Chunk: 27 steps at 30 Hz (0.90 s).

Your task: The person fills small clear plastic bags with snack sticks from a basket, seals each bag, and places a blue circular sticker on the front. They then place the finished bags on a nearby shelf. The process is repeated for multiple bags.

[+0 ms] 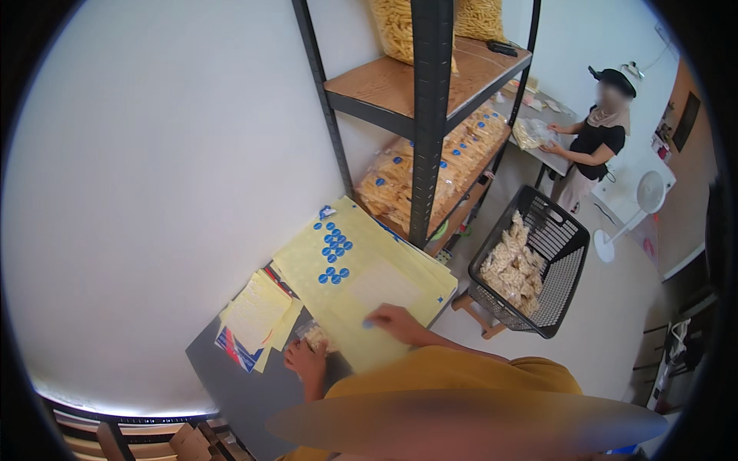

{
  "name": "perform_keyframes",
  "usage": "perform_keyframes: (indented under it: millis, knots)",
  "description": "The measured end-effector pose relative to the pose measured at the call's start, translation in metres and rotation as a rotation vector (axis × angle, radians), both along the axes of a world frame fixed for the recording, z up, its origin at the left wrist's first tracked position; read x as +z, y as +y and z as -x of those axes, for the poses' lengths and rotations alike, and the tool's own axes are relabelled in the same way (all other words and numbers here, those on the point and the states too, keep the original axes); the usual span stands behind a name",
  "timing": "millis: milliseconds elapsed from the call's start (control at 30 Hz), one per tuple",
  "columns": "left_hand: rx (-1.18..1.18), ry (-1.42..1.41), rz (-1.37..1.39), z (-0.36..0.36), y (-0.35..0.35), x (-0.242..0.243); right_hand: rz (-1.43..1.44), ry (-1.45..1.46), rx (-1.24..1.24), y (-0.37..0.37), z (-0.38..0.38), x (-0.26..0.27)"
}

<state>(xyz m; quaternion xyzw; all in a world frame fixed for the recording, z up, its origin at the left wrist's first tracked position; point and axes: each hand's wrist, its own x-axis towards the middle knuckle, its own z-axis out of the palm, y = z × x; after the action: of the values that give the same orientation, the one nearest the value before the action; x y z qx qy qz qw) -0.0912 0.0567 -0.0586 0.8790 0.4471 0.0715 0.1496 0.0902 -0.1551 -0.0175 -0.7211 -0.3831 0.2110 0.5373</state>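
My left hand (pixel 305 360) grips a small clear plastic bag of pale snack sticks (pixel 316 336) at the grey table's near side. Between the fingertips of my right hand (pixel 399 324) is a round blue sticker (pixel 368 324), held above a large yellowish backing sheet (pixel 398 253). Several more blue round stickers (pixel 334 246) lie on that sheet in a loose cluster, and a crumpled blue-and-white scrap (pixel 327 212) rests at its far corner. The bag is partly hidden by my left fingers.
Smaller yellow sheets (pixel 259 314) are piled on the grey table (pixel 216 371). Beyond stands a black-framed shelf (pixel 429 115) with bagged snacks (pixel 398 173). A black basket (pixel 562 276) of packed snacks sits on a wooden stool (pixel 481 322). Another person (pixel 599 132) handles a bag near a white fan (pixel 634 213).
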Motion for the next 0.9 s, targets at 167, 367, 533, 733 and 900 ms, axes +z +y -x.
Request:
perform_keyframes:
  millis: [167,367,533,733,900]
  knots:
    - [-0.038,-0.171,0.012,-0.012,-0.009,0.008,0.049,0.093,-0.007,-0.011,-0.014,0.008]
    - [-0.096,-0.367,0.164,-0.025,-0.021,0.022,0.019,-0.057,0.05,-0.006,-0.03,0.017]
    - [-0.087,-0.707,0.303,-0.033,-0.035,0.032,-0.021,0.003,0.054,-0.02,-0.023,0.013]
    - [-0.152,-0.8,0.472,-0.055,-0.058,0.052,-0.015,0.058,-0.014,-0.061,-0.034,0.012]
    - [-0.124,-0.852,1.041,-0.076,-0.09,0.058,-0.054,0.128,-0.16,-0.091,-0.037,0.012]
